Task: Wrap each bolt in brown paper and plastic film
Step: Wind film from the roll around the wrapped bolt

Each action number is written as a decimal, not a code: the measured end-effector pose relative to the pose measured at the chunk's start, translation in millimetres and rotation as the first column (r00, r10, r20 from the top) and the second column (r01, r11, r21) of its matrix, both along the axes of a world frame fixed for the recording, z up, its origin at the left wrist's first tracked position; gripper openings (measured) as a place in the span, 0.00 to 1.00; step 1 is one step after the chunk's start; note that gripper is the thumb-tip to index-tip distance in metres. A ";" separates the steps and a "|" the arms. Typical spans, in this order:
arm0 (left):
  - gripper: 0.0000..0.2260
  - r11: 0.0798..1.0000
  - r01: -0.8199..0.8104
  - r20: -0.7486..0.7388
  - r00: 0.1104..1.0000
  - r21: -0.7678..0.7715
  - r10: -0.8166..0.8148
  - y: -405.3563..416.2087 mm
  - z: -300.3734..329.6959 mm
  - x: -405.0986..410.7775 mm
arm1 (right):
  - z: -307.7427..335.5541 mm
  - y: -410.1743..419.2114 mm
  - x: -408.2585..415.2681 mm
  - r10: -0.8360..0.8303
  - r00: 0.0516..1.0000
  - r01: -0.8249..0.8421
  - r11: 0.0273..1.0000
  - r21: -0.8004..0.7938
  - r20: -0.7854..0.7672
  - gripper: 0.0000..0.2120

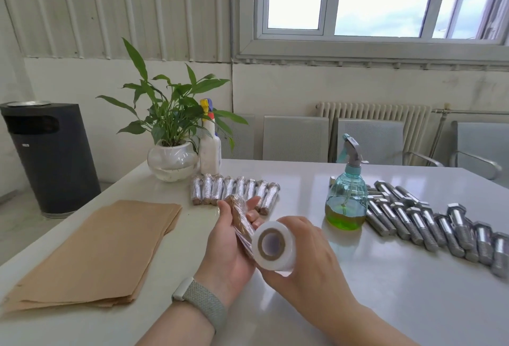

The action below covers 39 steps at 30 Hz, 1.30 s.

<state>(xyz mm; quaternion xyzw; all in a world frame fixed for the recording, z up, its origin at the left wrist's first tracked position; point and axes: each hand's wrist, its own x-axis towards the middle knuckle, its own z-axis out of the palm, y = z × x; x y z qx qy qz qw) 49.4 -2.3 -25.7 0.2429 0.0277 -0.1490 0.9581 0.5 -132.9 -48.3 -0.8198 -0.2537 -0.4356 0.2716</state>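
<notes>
Above the table [316, 180] my left hand [228, 249] grips a brown-papered, glossy film-wound bolt [242, 221]; my right hand [305, 260] grasps the film roll [274, 246].

- white table [316, 304]
- brown paper stack [93, 254] left
- wrapped bolts row [234, 191] far middle
- bare bolts [429, 221] right
- spray bottle [346, 194], plant bowl [172, 162], white bottle [210, 150]

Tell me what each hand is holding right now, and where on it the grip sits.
The left hand holds a paper-wrapped bolt along its middle, lying across the palm. The right hand holds the roll of plastic film around its outer curved side.
</notes>
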 end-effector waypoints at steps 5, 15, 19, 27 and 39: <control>0.25 0.997 -0.066 0.035 0.997 -0.043 0.068 -1.8 -3.2 1.3 | -0.7 2.5 -0.1 0.014 0.990 0.012 0.983 0.181 -0.143 0.38; 0.13 0.968 -0.188 0.198 0.968 0.166 0.154 -5.2 -7.9 1.6 | 12.2 -13.0 11.5 0.345 0.779 0.233 0.616 0.753 -0.523 0.33; 0.11 0.903 -0.294 0.375 0.912 0.314 0.167 -6.9 -10.8 -2.0 | 18.0 -24.3 12.7 0.559 0.590 0.279 0.537 0.796 -0.583 0.34; 0.21 0.663 -0.581 0.583 0.770 0.472 0.259 -0.5 -11.8 -2.2 | 23.4 -20.4 -2.3 0.726 0.304 0.263 0.558 0.787 -0.617 0.34; 0.31 0.628 -0.471 0.502 0.853 0.619 0.144 -4.1 -12.3 -4.6 | 28.0 -24.4 -4.9 0.787 0.162 0.221 0.559 0.799 -0.595 0.29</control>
